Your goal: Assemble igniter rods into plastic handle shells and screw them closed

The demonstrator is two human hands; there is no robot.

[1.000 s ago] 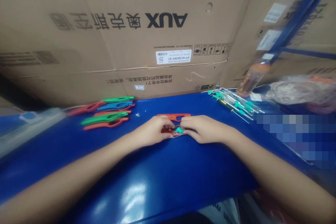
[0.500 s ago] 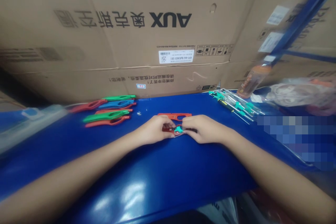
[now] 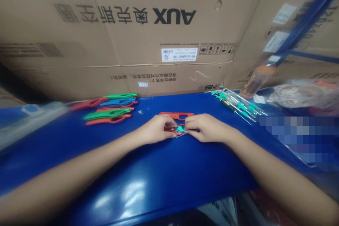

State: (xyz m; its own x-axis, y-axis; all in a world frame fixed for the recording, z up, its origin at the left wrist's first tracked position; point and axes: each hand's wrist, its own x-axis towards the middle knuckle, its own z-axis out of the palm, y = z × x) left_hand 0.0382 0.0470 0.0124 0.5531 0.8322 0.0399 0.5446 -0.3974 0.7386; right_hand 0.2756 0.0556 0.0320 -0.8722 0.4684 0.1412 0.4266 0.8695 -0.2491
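My left hand (image 3: 159, 129) is closed, thumb and fingers pinching the left part of a small red casing half (image 3: 170, 131), which looks like that of a long-nosed lighter. On the casing sits a teal plastic piece (image 3: 180, 129), with a thin pale wire curving beside it. My right hand (image 3: 205, 128) is closed too, its fingertips pressed at the casing's right end, close against the teal piece. Those fingers cover most of that end. Just beyond both hands, an orange casing half (image 3: 176, 115) with an oval opening lies on the blue tabletop (image 3: 159, 180).
Several red, green and blue lighter-like handles (image 3: 111, 108) lie at the left. Metal rods with teal pieces (image 3: 239, 104) and a yellow-black screwdriver (image 3: 228, 105) lie at the right, near an orange bottle (image 3: 258, 81). A large carton (image 3: 127, 49) stands behind.
The view has shifted slightly. Both hands keep their places around the red casing, and the teal piece between them has barely moved.
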